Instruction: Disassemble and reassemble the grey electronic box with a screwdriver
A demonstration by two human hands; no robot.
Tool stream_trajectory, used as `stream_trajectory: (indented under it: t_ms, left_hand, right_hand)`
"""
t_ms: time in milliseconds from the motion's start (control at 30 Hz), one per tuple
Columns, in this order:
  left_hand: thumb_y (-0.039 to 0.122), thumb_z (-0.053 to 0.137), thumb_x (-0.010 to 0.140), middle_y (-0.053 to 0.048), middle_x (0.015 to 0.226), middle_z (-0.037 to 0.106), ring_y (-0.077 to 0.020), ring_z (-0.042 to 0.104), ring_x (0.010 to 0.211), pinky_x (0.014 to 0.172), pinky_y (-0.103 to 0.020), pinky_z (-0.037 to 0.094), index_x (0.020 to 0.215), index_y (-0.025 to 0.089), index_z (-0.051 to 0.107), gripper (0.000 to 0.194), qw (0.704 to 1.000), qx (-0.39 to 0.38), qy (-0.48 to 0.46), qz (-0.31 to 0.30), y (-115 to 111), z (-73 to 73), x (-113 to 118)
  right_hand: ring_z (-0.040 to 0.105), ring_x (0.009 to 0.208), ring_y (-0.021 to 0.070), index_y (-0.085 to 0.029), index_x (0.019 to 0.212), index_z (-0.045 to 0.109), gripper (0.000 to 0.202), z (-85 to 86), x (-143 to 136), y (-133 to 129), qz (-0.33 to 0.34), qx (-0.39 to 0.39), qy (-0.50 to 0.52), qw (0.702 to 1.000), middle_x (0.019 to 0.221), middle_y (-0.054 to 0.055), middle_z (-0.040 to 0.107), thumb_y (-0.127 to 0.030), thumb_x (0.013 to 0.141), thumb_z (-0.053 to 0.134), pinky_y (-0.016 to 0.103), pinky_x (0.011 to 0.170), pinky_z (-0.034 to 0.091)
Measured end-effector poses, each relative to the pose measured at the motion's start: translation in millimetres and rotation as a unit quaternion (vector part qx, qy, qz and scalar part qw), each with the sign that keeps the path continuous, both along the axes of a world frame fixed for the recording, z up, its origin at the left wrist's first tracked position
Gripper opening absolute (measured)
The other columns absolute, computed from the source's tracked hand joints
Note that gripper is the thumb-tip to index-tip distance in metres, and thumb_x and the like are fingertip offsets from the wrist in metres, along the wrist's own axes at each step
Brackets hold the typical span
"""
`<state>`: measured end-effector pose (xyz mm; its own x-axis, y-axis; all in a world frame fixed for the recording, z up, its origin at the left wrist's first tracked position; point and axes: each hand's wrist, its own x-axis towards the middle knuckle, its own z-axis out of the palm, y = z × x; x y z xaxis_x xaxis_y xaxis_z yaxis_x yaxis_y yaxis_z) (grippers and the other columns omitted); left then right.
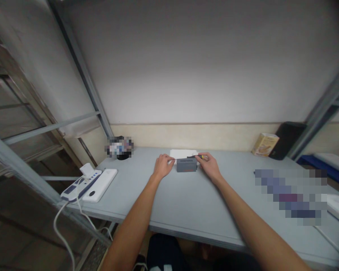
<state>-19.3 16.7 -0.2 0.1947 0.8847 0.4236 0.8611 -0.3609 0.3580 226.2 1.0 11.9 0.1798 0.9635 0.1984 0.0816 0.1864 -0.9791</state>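
"Okay, I'm looking down past both forearms at the bench (192, 199). Where's the grey box for you?"

"I have the grey box (186, 165) in the middle, between the two hands, its slotted top up and its long face towards me. I'll place everything else from it."

"Good. What's my right grip (209, 164) doing?"

"It's just beside the box's right end, closed around a dark slim tool (202, 157) with a yellow band. The dark part reaches left, along the box's rear top edge. I can't make out whether it touches."

"And my left grip (163, 165)?"

"Near the box's left end, fingertips narrow, with a thin dark piece (173, 159) right at them. It's too small for me to tell if they're pinching it."

"I see something white too."

"That's a white sheet (183, 152), lying behind the box and partly hidden by it."

"Farther out?"

"Well left of the box I get a power strip (77, 189) with a white plug (87, 170) in it, and a flat white case (101, 185) alongside. Well to the box's right and farther back, a yellow carton (265, 145) stands beside a black case (288, 140). Nearer me on that side, the view is pixelated."
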Motion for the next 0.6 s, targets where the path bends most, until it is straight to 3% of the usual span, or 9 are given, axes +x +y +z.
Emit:
stream_trajectory:
  t_ms: [600]
  left_hand:
    - [0.033, 0.062, 0.092, -0.006, 0.104, 0.070, -0.0241, 0.058, 0.104, 0.094, -0.035, 0.045, 0.102, 0.029, 0.077, 0.019, 1.000, -0.012, -0.009, 0.006, -0.2, 2.0, 0.0]
  right_hand:
    - [0.045, 0.046, 0.0092, -0.019, 0.100, 0.063, 0.057, 1.3, 0.5, -0.8, -0.001, 0.001, 0.012, 1.000, 0.076, 0.003, 0.071, -0.062, 0.066, 0.078, 0.024, 0.044, 0.035]
